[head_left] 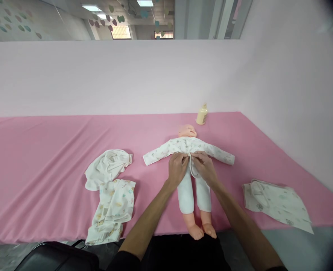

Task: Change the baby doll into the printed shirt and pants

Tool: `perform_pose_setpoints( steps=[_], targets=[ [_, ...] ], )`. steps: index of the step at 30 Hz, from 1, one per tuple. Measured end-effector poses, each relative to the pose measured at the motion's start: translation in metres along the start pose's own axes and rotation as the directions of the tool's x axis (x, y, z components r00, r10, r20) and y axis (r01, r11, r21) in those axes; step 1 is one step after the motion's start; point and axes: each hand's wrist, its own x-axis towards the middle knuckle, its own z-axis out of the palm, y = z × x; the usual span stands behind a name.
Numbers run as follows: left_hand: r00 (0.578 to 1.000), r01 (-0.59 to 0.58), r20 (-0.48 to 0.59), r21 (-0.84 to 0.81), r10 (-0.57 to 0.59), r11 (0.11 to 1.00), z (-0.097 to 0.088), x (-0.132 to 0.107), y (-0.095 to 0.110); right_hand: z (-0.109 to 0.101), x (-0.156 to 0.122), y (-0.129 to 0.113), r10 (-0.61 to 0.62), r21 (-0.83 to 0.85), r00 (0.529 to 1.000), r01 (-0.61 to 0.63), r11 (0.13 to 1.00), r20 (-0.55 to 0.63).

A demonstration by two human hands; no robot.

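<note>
At centre frame, the doll point(187, 131) wears the top point(180, 144), sleeves spread; left hand point(178, 165) and right hand point(204, 165) pinch its front, where fastening seems unfinished.

Your only view looks from your head, forward and down across the table point(56, 150) to the wall point(112, 79) behind, near enough that your left hand point(178, 168) and right hand point(204, 166) show just below its middle.

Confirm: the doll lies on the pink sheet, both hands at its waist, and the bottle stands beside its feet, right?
Not quite: the head camera view shows the bottle beyond the doll's head, not beside its feet; the rest is right.
</note>
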Motion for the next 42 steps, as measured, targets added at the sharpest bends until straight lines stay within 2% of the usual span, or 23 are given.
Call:
perform_pose_setpoints(
  steps=[4,8,12,17,20,24,27,32,34,38,42],
  targets=[
    [0.996,0.094,-0.001,-0.106,-0.094,0.99,-0.001,0.002,0.0,0.003,0.002,-0.002,0.003,0.004,1.0,-0.003,1.0,-0.012],
    [0.982,0.188,0.026,-0.159,-0.186,0.969,-0.003,0.003,0.005,0.007,0.001,-0.004,-0.113,-0.101,0.993,0.111,0.989,-0.02],
    [0.961,0.277,0.093,-0.233,-0.262,0.932,-0.008,0.003,0.011,0.014,-0.002,-0.005,-0.211,-0.206,0.977,0.203,0.957,-0.018],
    [0.929,0.363,0.197,-0.313,-0.314,0.877,-0.014,0.004,0.012,0.019,-0.005,-0.003,-0.221,-0.236,0.975,0.211,0.949,-0.017],
    [0.942,0.32,0.191,-0.265,-0.276,0.91,-0.015,0.005,0.011,0.019,-0.005,-0.001,-0.171,-0.197,0.985,0.161,0.967,-0.036],
    [0.969,0.222,0.138,-0.1,-0.207,0.97,-0.012,0.005,0.009,0.017,-0.004,-0.001,-0.087,-0.178,0.996,0.079,0.981,-0.034],
    [0.981,0.172,0.097,-0.023,-0.169,0.985,-0.008,0.003,0.007,0.015,-0.004,-0.001,-0.029,-0.162,0.999,0.023,0.986,-0.036],
    [0.998,-0.006,0.07,0.078,0.0,0.997,-0.005,-0.001,0.002,0.014,-0.003,-0.003,0.011,-0.117,0.999,-0.015,0.993,-0.035],
    [0.997,-0.039,0.064,0.12,0.031,0.992,-0.005,-0.002,0.001,0.014,-0.002,-0.004,0.028,-0.088,0.999,-0.032,0.996,-0.044],
    [0.998,-0.013,0.058,0.073,0.009,0.997,-0.004,-0.003,0.003,0.014,-0.002,-0.005,0.009,-0.105,0.999,-0.014,0.994,-0.048],
    [0.995,0.088,0.039,-0.015,-0.087,0.996,-0.002,-0.002,0.007,0.019,-0.005,-0.003,-0.103,-0.234,0.994,0.09,0.968,-0.042]
  ],
)
